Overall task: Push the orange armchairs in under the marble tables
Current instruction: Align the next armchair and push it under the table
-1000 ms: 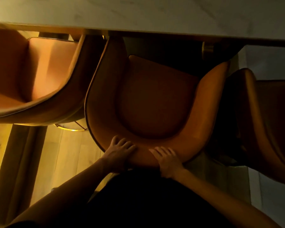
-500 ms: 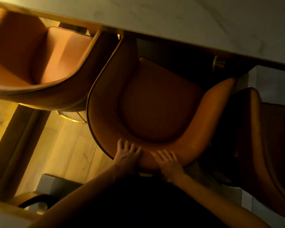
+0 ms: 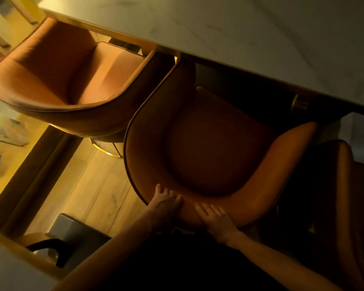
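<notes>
Dim, warm amber light enters from nine o'clock, brightening the wooden floor [image 3: 97, 192] and the left armchair [image 3: 57, 80]. Deep shadow swallows the five o'clock area. Edges at eight o'clock smear with blur; the frame tilts.

Dim room, lit in warm amber from the left of the frame.

A pale wooden plank floor [image 3: 105, 192] is seen at centre left, brightly lit, and is crossed by a dark diagonal band [image 3: 36, 173] running from lower left toward centre. A grey boxy object [image 3: 76, 229] is set on the floor at lower left; what it is cannot be told. A light surface with a wooden edge [image 3: 11, 267] fills the lower left corner. Blurred pale furnishings [image 3: 0, 24] are glimpsed at upper left.
</notes>
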`<action>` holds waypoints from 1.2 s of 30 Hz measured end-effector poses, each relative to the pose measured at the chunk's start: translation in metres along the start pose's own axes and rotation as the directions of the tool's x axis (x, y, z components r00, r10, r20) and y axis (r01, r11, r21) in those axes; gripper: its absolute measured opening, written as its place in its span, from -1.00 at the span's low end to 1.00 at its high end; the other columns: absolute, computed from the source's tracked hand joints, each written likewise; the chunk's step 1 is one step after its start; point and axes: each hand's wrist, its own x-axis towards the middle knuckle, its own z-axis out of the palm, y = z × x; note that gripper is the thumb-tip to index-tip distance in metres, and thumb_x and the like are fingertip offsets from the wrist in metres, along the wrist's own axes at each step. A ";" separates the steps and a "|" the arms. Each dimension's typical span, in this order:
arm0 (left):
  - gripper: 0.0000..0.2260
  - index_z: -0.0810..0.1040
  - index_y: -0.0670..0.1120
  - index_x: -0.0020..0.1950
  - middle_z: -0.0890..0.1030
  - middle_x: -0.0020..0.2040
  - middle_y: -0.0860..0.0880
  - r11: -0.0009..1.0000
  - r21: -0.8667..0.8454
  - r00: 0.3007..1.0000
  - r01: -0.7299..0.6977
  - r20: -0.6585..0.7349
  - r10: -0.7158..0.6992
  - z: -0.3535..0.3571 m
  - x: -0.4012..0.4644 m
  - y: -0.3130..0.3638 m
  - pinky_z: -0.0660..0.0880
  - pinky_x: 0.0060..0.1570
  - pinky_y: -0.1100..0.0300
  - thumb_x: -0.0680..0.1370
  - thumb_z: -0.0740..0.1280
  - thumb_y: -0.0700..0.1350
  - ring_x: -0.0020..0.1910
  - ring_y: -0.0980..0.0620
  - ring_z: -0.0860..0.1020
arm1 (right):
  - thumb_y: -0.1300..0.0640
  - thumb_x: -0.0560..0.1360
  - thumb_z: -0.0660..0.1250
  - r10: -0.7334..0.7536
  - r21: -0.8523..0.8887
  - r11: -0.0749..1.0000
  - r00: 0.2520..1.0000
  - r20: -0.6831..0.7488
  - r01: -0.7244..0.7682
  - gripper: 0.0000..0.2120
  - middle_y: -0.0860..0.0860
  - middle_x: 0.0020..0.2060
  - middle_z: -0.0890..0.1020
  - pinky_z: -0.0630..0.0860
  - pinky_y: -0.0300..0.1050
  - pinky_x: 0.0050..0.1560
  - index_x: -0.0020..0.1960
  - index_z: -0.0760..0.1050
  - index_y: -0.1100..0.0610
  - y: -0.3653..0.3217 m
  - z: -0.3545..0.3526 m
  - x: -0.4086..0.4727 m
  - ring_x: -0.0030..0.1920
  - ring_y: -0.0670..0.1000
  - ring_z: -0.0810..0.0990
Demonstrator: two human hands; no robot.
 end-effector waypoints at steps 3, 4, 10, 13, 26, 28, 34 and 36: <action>-0.49 0.23 -0.08 0.49 0.43 0.37 -0.22 1.000 -0.019 1.000 0.012 0.003 -0.011 -0.001 0.004 -0.001 0.08 0.39 -0.36 0.59 0.26 0.05 0.35 -0.23 0.38 | 0.21 0.59 0.13 -0.014 -0.048 0.999 1.000 0.001 0.014 -0.32 0.17 0.55 0.18 0.20 0.14 0.44 0.61 -0.12 0.05 0.002 -0.005 -0.001 0.47 0.25 0.26; -0.51 0.24 -0.08 0.48 0.43 0.36 -0.22 1.000 -0.025 1.000 0.013 0.001 -0.013 0.000 0.005 -0.001 0.09 0.40 -0.36 0.60 0.24 0.04 0.35 -0.24 0.39 | 0.21 0.59 0.13 -0.018 -0.062 0.998 1.000 0.005 0.018 -0.32 0.17 0.55 0.18 0.19 0.14 0.44 0.61 -0.12 0.05 0.002 -0.007 -0.001 0.47 0.25 0.26; -0.53 0.25 -0.07 0.48 0.44 0.35 -0.21 0.998 -0.050 1.000 0.025 0.007 -0.024 -0.001 0.012 -0.002 0.09 0.40 -0.36 0.61 0.24 0.04 0.35 -0.24 0.39 | 0.23 0.59 0.12 -0.030 -0.103 0.994 0.999 0.019 0.032 -0.32 0.16 0.56 0.15 0.18 0.11 0.46 0.61 -0.13 0.05 0.004 -0.021 -0.002 0.48 0.22 0.25; -0.52 0.24 -0.05 0.48 0.45 0.36 -0.20 0.998 -0.046 0.999 0.032 0.002 -0.032 0.001 0.015 -0.005 0.10 0.40 -0.36 0.60 0.25 0.05 0.35 -0.23 0.39 | 0.22 0.59 0.14 -0.040 -0.135 0.990 0.999 0.023 0.043 -0.31 0.17 0.56 0.16 0.21 0.13 0.44 0.61 -0.12 0.06 0.004 -0.027 0.000 0.46 0.23 0.27; -0.49 0.23 -0.03 0.49 0.44 0.36 -0.18 0.995 -0.093 0.998 0.047 -0.042 -0.051 -0.010 0.039 -0.022 0.09 0.39 -0.37 0.59 0.27 0.07 0.36 -0.22 0.39 | 0.19 0.61 0.09 -0.061 -0.162 0.985 0.998 0.010 0.062 -0.36 0.17 0.55 0.18 0.23 0.11 0.41 0.61 -0.10 0.08 0.025 -0.051 0.020 0.45 0.21 0.29; -0.49 0.22 -0.02 0.50 0.43 0.38 -0.18 0.995 -0.093 0.997 0.044 -0.052 -0.049 -0.010 0.040 -0.021 0.08 0.40 -0.37 0.59 0.26 0.07 0.37 -0.22 0.38 | 0.17 0.61 0.10 -0.064 -0.171 0.983 0.998 0.018 0.067 -0.36 0.18 0.55 0.18 0.23 0.12 0.41 0.61 -0.10 0.09 0.028 -0.051 0.022 0.44 0.21 0.29; -0.52 0.24 -0.02 0.48 0.43 0.37 -0.19 0.994 -0.098 0.996 0.056 -0.065 -0.063 -0.016 0.041 -0.016 0.07 0.40 -0.36 0.61 0.22 0.07 0.36 -0.22 0.38 | 0.16 0.61 0.11 -0.078 -0.157 0.985 0.997 -0.002 0.077 -0.35 0.14 0.55 0.18 0.19 0.09 0.44 0.61 -0.10 0.05 0.037 -0.049 0.021 0.47 0.19 0.26; -0.52 0.24 -0.02 0.48 0.44 0.36 -0.18 0.993 -0.105 0.996 0.054 -0.065 -0.061 -0.019 0.042 -0.013 0.07 0.40 -0.35 0.60 0.24 0.07 0.36 -0.22 0.38 | 0.17 0.61 0.09 -0.068 -0.137 0.988 0.998 -0.010 0.066 -0.37 0.12 0.56 0.18 0.17 0.09 0.46 0.61 -0.09 0.03 0.041 -0.051 0.018 0.48 0.17 0.25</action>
